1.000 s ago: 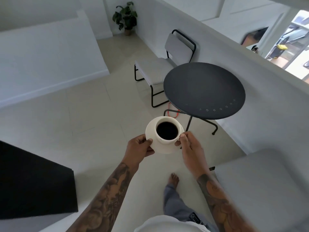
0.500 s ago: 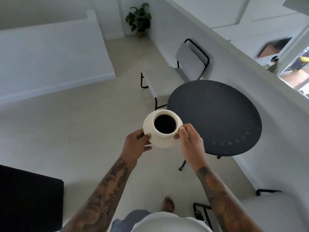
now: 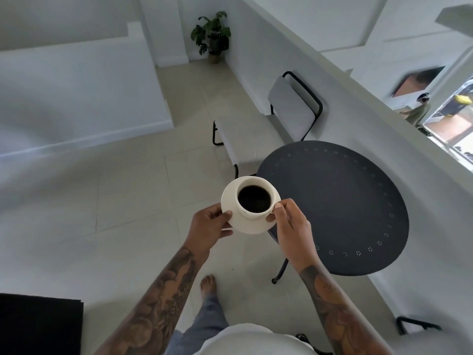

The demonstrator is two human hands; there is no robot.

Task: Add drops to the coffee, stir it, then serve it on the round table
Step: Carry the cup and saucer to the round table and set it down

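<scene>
A cream cup of black coffee [image 3: 254, 198] stands on a matching saucer [image 3: 230, 201], carried in the air at chest height. My left hand [image 3: 208, 226] pinches the saucer's left rim. My right hand [image 3: 291, 226] grips its right rim, thumb close to the cup. The round dark table [image 3: 340, 208] with a ring of small punched holes stands just to the right; the saucer's right edge overlaps the table's left rim in view, still held above it.
A grey chair with black frame [image 3: 289, 108] stands behind the table against a low white wall [image 3: 358, 85]. A potted plant [image 3: 212, 37] sits in the far corner. A black counter edge [image 3: 38, 326] is at lower left. A person stands outside at far right.
I have walked closer to the round table; it now looks larger and nearer, beside the cup. Both hands keep the same hold on the saucer.
</scene>
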